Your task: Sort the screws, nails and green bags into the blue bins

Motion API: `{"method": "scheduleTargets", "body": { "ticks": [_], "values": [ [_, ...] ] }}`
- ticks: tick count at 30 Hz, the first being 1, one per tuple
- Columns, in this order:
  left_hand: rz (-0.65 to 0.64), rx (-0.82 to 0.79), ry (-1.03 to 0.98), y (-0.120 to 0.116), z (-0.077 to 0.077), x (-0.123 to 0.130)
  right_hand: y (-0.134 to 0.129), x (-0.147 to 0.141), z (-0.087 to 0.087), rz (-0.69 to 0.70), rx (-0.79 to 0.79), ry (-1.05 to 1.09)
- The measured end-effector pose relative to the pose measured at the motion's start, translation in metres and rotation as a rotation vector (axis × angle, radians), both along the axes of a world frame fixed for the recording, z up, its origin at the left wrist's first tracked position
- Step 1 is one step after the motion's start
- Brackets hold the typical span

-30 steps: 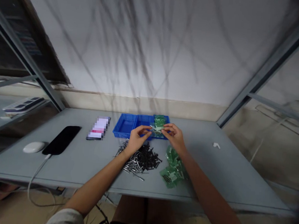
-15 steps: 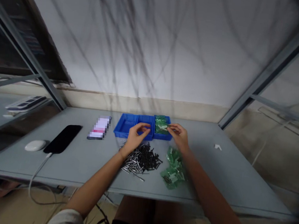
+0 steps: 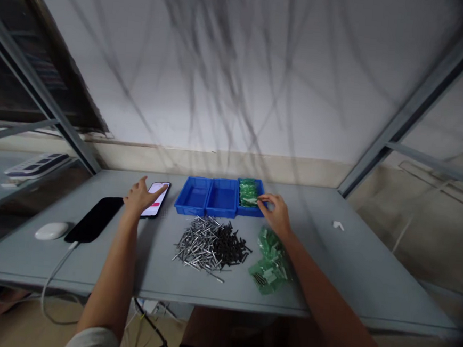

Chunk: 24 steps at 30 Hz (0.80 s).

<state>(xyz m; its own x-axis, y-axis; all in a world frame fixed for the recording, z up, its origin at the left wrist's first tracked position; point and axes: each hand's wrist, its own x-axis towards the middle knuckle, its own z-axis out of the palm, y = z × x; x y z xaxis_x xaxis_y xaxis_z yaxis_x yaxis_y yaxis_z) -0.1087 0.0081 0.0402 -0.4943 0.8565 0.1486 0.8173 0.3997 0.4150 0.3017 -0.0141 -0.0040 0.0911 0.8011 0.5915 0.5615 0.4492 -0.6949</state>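
Head view, live: your left hand (image 3: 141,198) is open, fingers spread at a smartphone (image 3: 161,191). Your right hand (image 3: 277,214) reaches green plastic packets (image 3: 248,192) in the blue parts tray's (image 3: 190,211) right compartment; whether it's gripping, can't tell. Careless wrist sweep could scatter those loose metal pins (image 3: 198,241) below!

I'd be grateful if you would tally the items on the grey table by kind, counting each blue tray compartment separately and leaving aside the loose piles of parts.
Blue tray compartments: 3
Lit smartphone: 1
Black flat pad: 1
White mouse: 1
Small white piece: 1
Total: 7
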Motion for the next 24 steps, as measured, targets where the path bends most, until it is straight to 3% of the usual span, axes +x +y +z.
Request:
{"method": "scheduleTargets", "body": {
  "ticks": [4, 13, 24],
  "values": [
    [-0.052, -0.195, 0.046, 0.007, -0.016, -0.001, 0.000, 0.001, -0.001, -0.037, 0.023, -0.147],
    [0.009, -0.105, 0.155, 0.020, -0.031, 0.015, 0.003, 0.006, -0.001, -0.021, 0.054, -0.308],
    [-0.015, -0.137, 0.152, 0.025, -0.022, 0.012, 0.003, 0.008, 0.004, -0.036, 0.070, -0.291]
  ]
}}
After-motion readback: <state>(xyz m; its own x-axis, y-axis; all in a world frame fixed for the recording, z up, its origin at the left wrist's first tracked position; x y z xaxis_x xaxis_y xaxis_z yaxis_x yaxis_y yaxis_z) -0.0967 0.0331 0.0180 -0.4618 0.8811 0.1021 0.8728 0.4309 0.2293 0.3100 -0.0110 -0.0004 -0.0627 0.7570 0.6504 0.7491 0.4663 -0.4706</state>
